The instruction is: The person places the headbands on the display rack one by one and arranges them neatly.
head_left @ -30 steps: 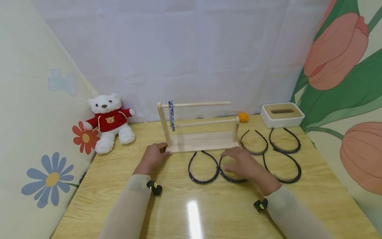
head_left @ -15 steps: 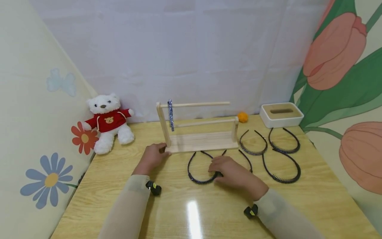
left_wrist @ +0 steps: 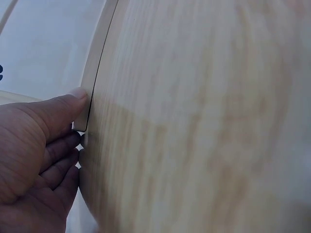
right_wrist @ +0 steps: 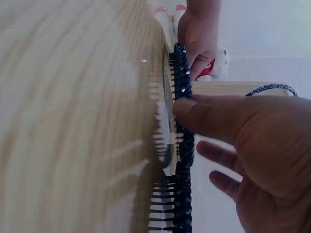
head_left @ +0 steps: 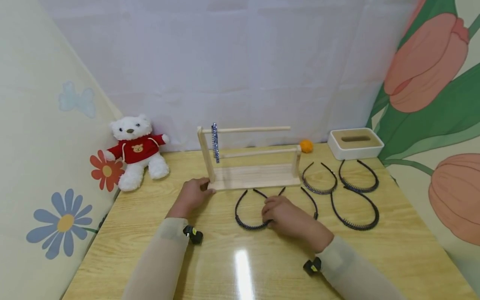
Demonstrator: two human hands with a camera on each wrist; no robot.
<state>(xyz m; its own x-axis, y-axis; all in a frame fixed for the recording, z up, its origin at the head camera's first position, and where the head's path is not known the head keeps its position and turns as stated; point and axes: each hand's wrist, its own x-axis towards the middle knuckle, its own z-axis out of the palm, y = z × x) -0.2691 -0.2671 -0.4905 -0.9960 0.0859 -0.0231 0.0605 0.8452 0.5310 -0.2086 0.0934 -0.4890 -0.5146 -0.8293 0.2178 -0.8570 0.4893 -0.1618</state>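
Note:
My left hand [head_left: 191, 196] grips the left front corner of a wooden headband rack [head_left: 255, 177]. In the left wrist view, the thumb [left_wrist: 75, 99] lies on the edge of its base, with the other fingers curled by the end. My right hand [head_left: 286, 216] pinches the right side of a dark beaded headband [head_left: 247, 227] in front of the rack. The thumb [right_wrist: 187, 112] lies against its beads in the right wrist view; fingers behind are partly hidden. A second toothed headband [right_wrist: 182, 208] adjoins it, partly covered by the hand from above. One glittery headband [head_left: 215, 143] hangs on the rack's upper bar.
Several more dark headbands [head_left: 359, 227] lie at the right of the table. Behind them stand a white tissue box [head_left: 356, 148] and a small orange object [head_left: 306, 146]. A white teddy bear [head_left: 136, 152] in red sits at the back left, near the wall.
My right hand has moved left and down from over the second front headband to where the two front ones meet, and its fingers have closed on the left one. The left hand stays at the rack.

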